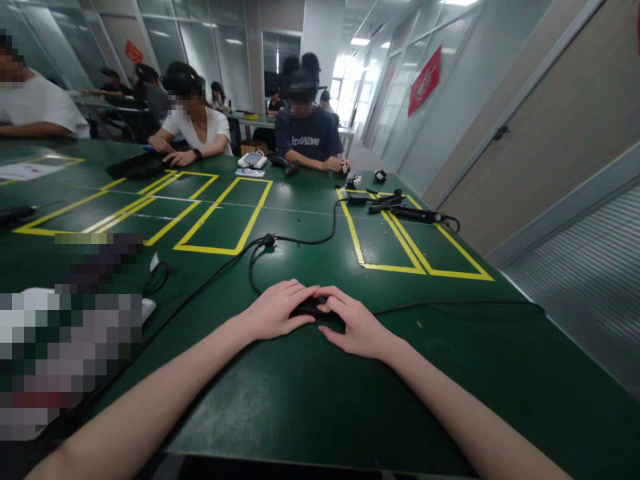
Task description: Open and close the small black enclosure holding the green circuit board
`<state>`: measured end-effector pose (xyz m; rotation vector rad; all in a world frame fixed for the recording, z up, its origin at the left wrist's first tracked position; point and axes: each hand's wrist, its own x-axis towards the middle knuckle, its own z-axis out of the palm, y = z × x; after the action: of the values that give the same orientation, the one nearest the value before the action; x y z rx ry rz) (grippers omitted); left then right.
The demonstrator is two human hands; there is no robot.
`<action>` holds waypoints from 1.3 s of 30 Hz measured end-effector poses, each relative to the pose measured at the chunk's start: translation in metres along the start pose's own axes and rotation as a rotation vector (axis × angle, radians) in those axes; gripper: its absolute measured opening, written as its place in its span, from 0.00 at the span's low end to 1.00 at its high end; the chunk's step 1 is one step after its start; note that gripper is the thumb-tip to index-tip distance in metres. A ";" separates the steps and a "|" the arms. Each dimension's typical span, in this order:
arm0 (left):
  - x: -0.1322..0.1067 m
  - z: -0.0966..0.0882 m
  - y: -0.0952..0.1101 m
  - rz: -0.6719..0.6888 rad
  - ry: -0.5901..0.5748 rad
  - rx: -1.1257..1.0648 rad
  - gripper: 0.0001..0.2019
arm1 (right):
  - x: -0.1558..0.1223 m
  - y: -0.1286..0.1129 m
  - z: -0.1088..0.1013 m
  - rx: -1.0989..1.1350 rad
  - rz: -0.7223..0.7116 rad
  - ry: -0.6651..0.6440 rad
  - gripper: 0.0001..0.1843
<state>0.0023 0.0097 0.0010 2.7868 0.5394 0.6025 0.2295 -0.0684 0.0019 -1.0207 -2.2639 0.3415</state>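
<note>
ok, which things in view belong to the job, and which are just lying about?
In hand:
black device, between left hand and right hand
probably the cord trailing rightward

Seemingly lying about:
black rod-shaped tool
drill
white device with screen

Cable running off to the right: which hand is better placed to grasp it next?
Probably the right hand: the cable emerges beside it. The left hand is farther away, across the black object.

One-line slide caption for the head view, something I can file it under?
Left hand and right hand on a black block, green table, cord beyond the right hand.
</note>
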 end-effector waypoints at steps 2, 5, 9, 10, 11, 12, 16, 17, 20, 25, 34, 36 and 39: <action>0.000 0.001 0.000 0.010 0.011 0.054 0.23 | 0.000 0.002 0.003 -0.048 -0.001 0.029 0.16; 0.001 0.000 0.001 0.042 0.019 0.138 0.22 | 0.001 0.006 0.007 -0.142 0.004 0.062 0.21; 0.003 -0.003 0.003 0.068 0.031 0.192 0.27 | 0.001 0.007 0.009 -0.242 -0.005 0.038 0.19; 0.003 -0.003 0.003 0.072 0.033 0.200 0.27 | 0.001 0.007 0.008 -0.261 -0.010 0.028 0.18; 0.003 -0.003 0.002 0.078 0.035 0.213 0.26 | 0.001 0.006 0.007 -0.277 -0.017 0.017 0.17; 0.003 -0.003 0.002 0.086 0.039 0.227 0.25 | 0.001 0.006 0.006 -0.289 -0.023 0.003 0.17; 0.004 -0.002 0.000 0.138 0.050 0.270 0.27 | 0.002 0.006 -0.001 -0.310 -0.045 -0.047 0.15; 0.004 -0.002 0.000 0.144 0.053 0.272 0.28 | 0.003 0.006 -0.004 -0.307 -0.052 -0.049 0.14; 0.005 -0.002 0.000 0.138 0.053 0.276 0.29 | 0.003 0.006 -0.009 -0.287 -0.071 -0.030 0.15; 0.004 -0.007 0.004 0.124 0.040 0.209 0.25 | 0.002 0.007 -0.012 -0.266 -0.100 -0.013 0.12; 0.003 -0.006 0.007 0.059 0.016 0.173 0.18 | 0.002 0.016 -0.010 -0.087 -0.083 0.035 0.12; 0.003 -0.005 0.007 0.059 0.048 0.170 0.19 | 0.001 0.017 -0.010 -0.091 -0.065 0.052 0.13; 0.003 -0.005 0.006 0.069 0.079 0.176 0.14 | 0.000 0.015 -0.011 0.047 0.038 0.064 0.18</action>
<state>0.0042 0.0059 0.0081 2.9681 0.5383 0.7142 0.2450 -0.0585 0.0032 -1.0368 -2.1716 0.3710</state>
